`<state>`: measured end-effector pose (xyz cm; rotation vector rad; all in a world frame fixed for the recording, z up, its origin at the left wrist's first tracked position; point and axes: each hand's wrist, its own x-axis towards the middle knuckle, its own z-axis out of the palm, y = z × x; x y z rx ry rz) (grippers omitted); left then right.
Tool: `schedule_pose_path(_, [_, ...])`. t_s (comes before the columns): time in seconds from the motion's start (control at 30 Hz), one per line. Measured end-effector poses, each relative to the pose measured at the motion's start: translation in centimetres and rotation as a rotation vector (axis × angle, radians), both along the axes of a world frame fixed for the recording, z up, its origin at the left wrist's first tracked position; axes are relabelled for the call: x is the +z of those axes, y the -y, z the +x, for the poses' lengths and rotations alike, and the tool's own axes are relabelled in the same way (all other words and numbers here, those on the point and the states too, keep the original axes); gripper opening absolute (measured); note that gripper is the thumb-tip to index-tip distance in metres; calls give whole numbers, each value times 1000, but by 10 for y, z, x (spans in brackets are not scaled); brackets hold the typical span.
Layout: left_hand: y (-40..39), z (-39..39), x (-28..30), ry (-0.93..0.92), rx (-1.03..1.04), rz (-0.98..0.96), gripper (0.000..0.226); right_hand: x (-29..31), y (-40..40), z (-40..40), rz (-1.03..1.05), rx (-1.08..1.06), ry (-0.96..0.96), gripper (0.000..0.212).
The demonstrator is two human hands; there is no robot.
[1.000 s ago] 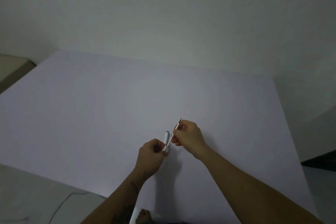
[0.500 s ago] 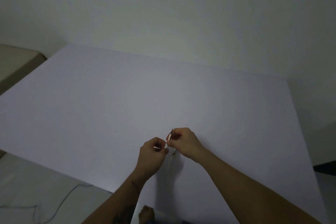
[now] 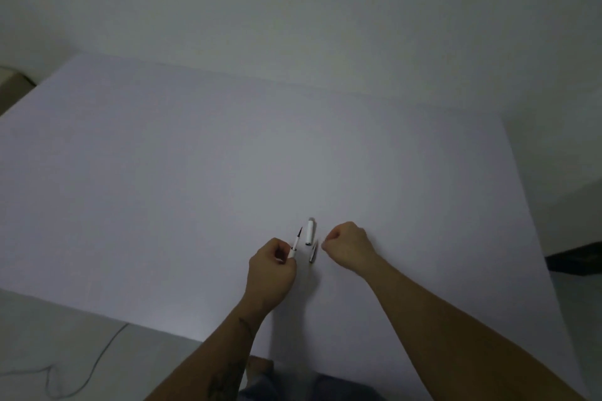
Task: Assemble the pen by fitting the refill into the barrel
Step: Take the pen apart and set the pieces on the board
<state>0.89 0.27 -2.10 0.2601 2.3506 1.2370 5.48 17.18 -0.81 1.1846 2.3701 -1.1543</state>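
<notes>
My left hand [image 3: 272, 265] is closed around the lower end of a thin white refill [image 3: 295, 243], whose dark tip points up and away from me. The fist hides whatever the refill's lower end sits in. A short white pen barrel piece [image 3: 309, 231] lies on the table just right of the refill. A small grey pen part [image 3: 313, 252] lies right below it. My right hand [image 3: 348, 246] hovers right beside the grey part with its fingers curled in, and nothing shows in it.
The large white table top [image 3: 195, 172] reaches back to a pale wall [image 3: 293, 10]. A thin cable [image 3: 97, 358] runs over the floor at the lower left. A dark object [image 3: 576, 259] sits past the table's right edge.
My hands, together half a second ago, have moved apart. The refill is now in my left hand only, and the white barrel piece and grey part lie on the table between my hands.
</notes>
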Motion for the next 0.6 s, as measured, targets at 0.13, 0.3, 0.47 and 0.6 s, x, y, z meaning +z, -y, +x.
schedule_pose_path(0.13, [-3,3,-8,-10,-23,-5,1,-14,19,0,107,-6,57,37])
schedule_pose_path(0.3, [-5,1,-12,16,-22,4,3,-17,35,-10,209,0,87,31])
schedule_pose_path(0.47, [-7,0,-13,52,-13,21,5,-17,27,-8,-11,-177,28,29])
schedule_pose_path(0.6, [-16,1,-10,92,-10,55,9,-10,15,-4,-397,-416,-77,14])
